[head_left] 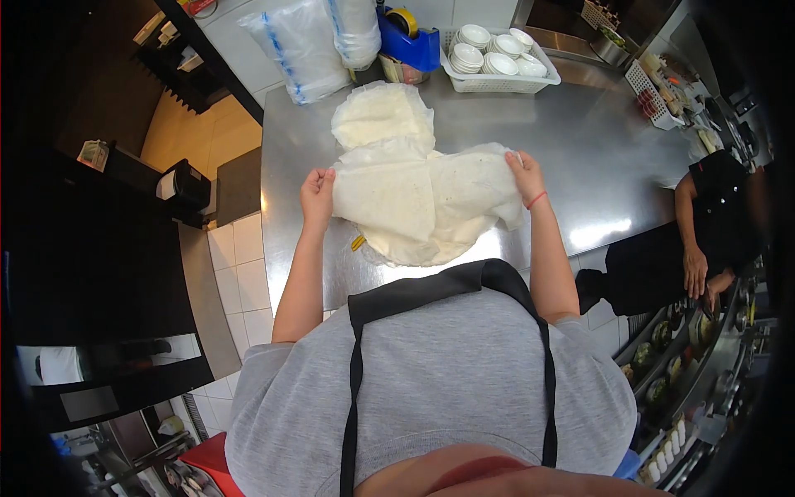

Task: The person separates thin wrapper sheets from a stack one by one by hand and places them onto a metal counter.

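Thin, pale, translucent sheets (385, 195) lie overlapped on a steel table. My left hand (317, 196) pinches the left edge of the upper sheet, and my right hand (525, 177) pinches the right edge. Between my hands the sheet is spread out, with a fold line down its middle. Another rounded sheet (383, 116) lies farther back, partly covered by the one in front. Beneath the near edge, more layers and some clear plastic show, with a small yellow piece (358, 243) at the left.
Along the back of the steel table (571, 124) are plastic-wrapped packs (300, 54), a blue tape dispenser (414, 43) and a white basket (501, 83) of small bowls. Another basket (652, 95) stands at the right. A co-worker in black (719, 207) is at the right.
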Demonstrator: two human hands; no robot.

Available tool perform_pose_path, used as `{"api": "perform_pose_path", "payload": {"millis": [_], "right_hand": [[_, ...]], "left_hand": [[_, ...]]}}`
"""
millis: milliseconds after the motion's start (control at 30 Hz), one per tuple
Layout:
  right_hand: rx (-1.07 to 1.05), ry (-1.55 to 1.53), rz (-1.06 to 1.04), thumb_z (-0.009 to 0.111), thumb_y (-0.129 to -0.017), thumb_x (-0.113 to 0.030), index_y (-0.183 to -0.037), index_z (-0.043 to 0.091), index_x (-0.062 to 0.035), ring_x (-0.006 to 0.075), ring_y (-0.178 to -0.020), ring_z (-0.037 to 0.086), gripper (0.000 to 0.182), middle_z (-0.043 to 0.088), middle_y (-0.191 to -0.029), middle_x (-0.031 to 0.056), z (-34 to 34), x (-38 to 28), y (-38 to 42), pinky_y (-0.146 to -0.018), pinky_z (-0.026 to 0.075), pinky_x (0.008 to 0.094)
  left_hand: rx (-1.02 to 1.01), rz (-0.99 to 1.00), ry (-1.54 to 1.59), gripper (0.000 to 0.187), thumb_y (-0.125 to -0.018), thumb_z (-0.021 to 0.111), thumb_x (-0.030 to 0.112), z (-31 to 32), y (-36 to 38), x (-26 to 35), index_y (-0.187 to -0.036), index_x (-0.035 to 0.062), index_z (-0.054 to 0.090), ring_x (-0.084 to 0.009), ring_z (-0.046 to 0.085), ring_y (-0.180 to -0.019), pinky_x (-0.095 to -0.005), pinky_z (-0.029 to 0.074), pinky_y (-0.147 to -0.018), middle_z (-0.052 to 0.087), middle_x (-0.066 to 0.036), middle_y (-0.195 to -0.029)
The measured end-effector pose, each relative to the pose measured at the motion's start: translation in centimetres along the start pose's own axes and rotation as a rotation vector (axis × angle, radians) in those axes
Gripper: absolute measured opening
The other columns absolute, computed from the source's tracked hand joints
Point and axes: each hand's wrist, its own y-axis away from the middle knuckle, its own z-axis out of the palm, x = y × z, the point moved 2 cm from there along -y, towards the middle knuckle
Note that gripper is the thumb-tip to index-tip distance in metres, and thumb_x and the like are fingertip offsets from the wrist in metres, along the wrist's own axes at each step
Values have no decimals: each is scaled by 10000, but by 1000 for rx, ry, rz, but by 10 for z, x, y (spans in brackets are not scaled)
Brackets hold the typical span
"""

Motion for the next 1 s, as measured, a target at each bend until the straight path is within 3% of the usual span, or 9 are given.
{"api": "perform_pose_path", "payload": {"millis": [200, 300, 400, 500, 567, 667, 800, 867, 1000], "right_hand": [[88, 193, 50, 571, -862, -271, -921, 565, -12, 109, -727, 553, 266, 606, -833, 45, -15, 58, -22, -650, 449, 240], [115, 277, 66, 617, -811, -357, -1054, 548, 39, 176, -908, 561, 469, 594, -996, 155, -15, 60, -26, -785, 445, 280], [-59, 191, 195, 630, -799, -364, -1136, 486, 26, 197, -944, 549, 535, 579, -1012, 160, 5, 8, -7, -792, 445, 291], [-156, 153, 263, 659, -774, -368, -1217, 403, -2, 214, -943, 549, 629, 571, -1000, 157, 9, -13, 8, -795, 445, 307], [-188, 223, 318, 701, -739, -343, -1255, 345, -23, 212, -904, 557, 704, 566, -983, 139, -2, -16, 21, -788, 448, 311], [-342, 456, 383, 728, -715, -282, -1226, 389, -13, 194, -882, 566, 670, 579, -975, 135, -24, 4, 32, -787, 449, 295], [-399, 411, 241, 708, -718, -165, -1030, 556, 28, 133, -865, 562, 397, 609, -950, 97, -27, -12, 34, -778, 449, 258], [-129, 375, 25, 700, -723, -149, -965, 579, 25, 111, -843, 554, 322, 612, -940, 65, -37, -12, 9, -753, 450, 251], [164, 575, -454, 693, -716, -145, -994, 553, -19, 202, -906, 544, 335, 580, -970, 91, -1, -62, -10, -792, 434, 316]], "left_hand": [[14, -42, -41, 189, -884, 550, 190, -10, 1, -20, -776, 35, 536, -34, 474, -592, -183, 382, -552, 569, 13, -671], [-11, -122, -39, 207, -886, 546, 191, -13, -1, -25, -755, 32, 534, -32, 480, -591, -182, 386, -558, 563, 21, -655], [-121, -191, -22, 213, -870, 573, 233, -14, -5, -28, -896, 26, 529, -58, 513, -649, -201, 412, -588, 589, -13, -751], [-72, -384, -36, 431, -815, 642, 302, -12, 12, 2, -1084, 24, 452, -98, 538, -734, -240, 437, -619, 584, -53, -878], [-239, -454, -368, 675, -749, 706, 335, -17, 29, 13, -1216, 25, 330, -138, 548, -807, -281, 454, -666, 560, -93, -1002], [-430, -365, -436, 621, -719, 736, 304, -30, 49, -3, -1155, -2, 416, -142, 559, -822, -287, 457, -704, 586, -88, -971], [-524, -435, -498, 472, -728, 731, 250, -38, 41, -12, -1061, 0, 508, -137, 567, -827, -281, 460, -709, 611, -80, -940], [-164, -247, -57, 331, -752, 711, 232, -37, 29, 5, -962, 25, 561, -116, 568, -807, -266, 458, -669, 623, -56, -894], [-115, -171, 84, 312, -778, 685, 255, -29, 5, 7, -969, 44, 556, -102, 568, -798, -244, 447, -630, 620, -44, -895]]}}
